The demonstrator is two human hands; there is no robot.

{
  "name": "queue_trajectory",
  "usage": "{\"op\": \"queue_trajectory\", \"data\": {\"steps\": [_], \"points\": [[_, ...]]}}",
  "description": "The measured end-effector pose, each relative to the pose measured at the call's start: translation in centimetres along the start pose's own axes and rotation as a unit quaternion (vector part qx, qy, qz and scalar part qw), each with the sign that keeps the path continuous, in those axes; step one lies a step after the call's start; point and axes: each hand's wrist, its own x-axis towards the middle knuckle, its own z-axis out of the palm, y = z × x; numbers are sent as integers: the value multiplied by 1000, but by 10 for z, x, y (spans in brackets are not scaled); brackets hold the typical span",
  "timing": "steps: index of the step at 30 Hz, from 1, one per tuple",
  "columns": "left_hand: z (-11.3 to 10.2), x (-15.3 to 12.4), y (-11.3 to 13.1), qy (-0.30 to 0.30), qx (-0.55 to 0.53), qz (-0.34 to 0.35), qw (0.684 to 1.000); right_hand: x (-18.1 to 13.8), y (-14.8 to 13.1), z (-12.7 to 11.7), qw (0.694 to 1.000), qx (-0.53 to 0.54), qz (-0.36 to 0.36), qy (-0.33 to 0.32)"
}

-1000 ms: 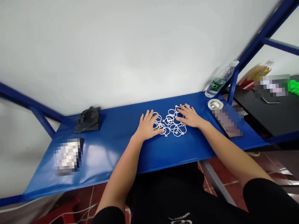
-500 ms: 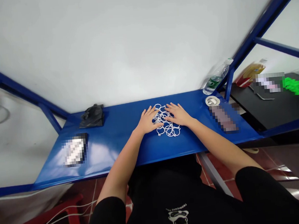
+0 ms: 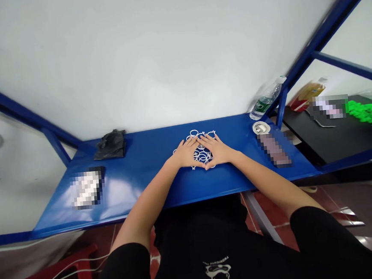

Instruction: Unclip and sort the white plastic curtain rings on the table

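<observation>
Several white plastic rings with small clip-like ends lie in a loose pile on the blue table. My left hand rests flat over the left part of the pile, fingers stretched out. Over the right part lies my right hand, also flat with its fingers extended. Thumbs and fingertips of both hands meet or nearly meet, framing some rings in the gap between them. More rings poke out beyond the fingertips, and others are hidden under the palms. Neither hand grips anything.
A crumpled black plastic bag and a blurred-out item are on the left. To the right stand a water bottle, a roll of white tape or cable and another blurred item. Blue frame bars rise at both sides.
Both hands have moved inward until thumbs and fingertips come together over the rings. The rings have shifted beneath them, some now showing beyond the fingers. The view has moved slightly.
</observation>
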Motion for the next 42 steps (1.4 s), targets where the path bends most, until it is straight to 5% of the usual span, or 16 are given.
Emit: {"op": "queue_trajectory", "data": {"steps": [14,21,27,30,34,42], "points": [[-7,-9,-51,123,-40,36,991,48,-11,14,998,6,-8,61],[-8,-10,-51,198,-52,-62,977,53,-5,16,992,59,-8,108],[-14,-20,-41,99,13,-82,992,44,15,9,982,47,-1,181],[-9,-16,-26,57,42,-84,994,45,21,8,986,9,55,158],[-3,-9,-12,69,67,-105,990,47,25,14,993,14,59,98],[-12,-18,-21,81,59,-157,983,45,34,17,982,92,14,163]]}}
